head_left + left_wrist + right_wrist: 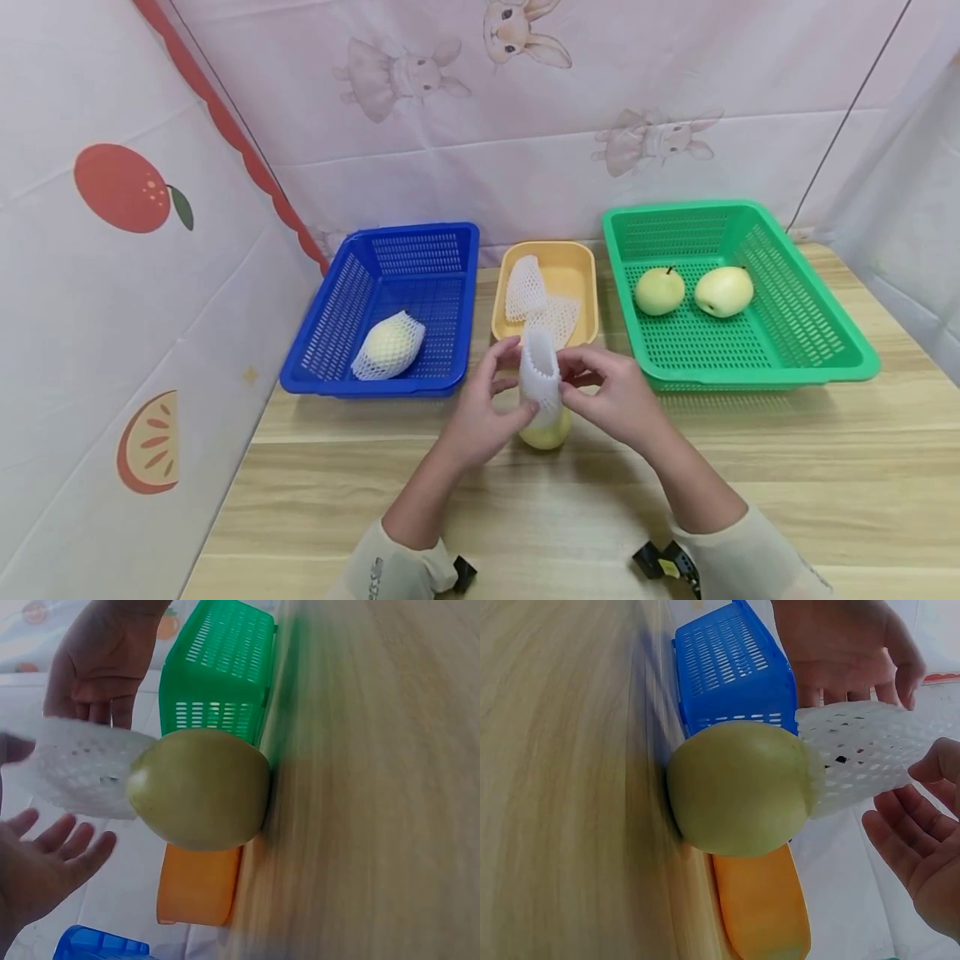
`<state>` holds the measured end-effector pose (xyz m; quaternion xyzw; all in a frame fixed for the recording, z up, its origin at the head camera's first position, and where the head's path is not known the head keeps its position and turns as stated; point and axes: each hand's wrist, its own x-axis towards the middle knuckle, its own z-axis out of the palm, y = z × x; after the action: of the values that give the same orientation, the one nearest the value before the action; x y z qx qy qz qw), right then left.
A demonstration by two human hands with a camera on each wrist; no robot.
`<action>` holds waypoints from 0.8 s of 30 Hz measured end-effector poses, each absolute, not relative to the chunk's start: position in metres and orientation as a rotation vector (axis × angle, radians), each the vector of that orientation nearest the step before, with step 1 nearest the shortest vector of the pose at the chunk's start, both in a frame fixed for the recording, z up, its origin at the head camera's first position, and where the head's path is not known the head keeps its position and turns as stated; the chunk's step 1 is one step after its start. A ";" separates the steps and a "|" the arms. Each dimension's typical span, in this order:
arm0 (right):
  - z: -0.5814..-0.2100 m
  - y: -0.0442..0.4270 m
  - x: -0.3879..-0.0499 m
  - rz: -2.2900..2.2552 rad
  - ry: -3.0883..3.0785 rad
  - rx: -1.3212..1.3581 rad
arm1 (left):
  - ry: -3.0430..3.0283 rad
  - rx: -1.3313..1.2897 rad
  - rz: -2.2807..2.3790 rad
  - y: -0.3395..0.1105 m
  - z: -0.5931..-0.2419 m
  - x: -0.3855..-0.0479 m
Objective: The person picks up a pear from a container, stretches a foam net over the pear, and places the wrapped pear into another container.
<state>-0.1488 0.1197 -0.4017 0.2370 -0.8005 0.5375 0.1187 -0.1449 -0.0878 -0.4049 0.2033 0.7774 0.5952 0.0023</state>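
While the wood table (300,517) carries everything, the green basket (712,346) has two bare pears (659,292), the blue basket (442,308) one netted pear (390,346), and the yellow tray (573,275) two loose sleeves (527,289). Right hand (611,392) pinches the foam sleeve (540,383); left hand (483,412) has its thumb against it, can't tell if its fingers really clasp. Middle pear (547,435) sits on the table between them, sleeve covering just its top. Going on or coming off? Can't tell: if on, I'd say one done, two waiting; if off, two done, one waiting.
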 end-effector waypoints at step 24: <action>-0.406 0.132 -0.157 1.406 -2.728 0.940 | 2.474 0.678 1.453 -0.089 -0.428 -0.157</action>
<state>-0.1567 0.1316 -0.4063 0.2928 -0.8494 0.4378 -0.0344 -0.1572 -0.0888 -0.4277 0.2288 0.8354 0.4904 0.0965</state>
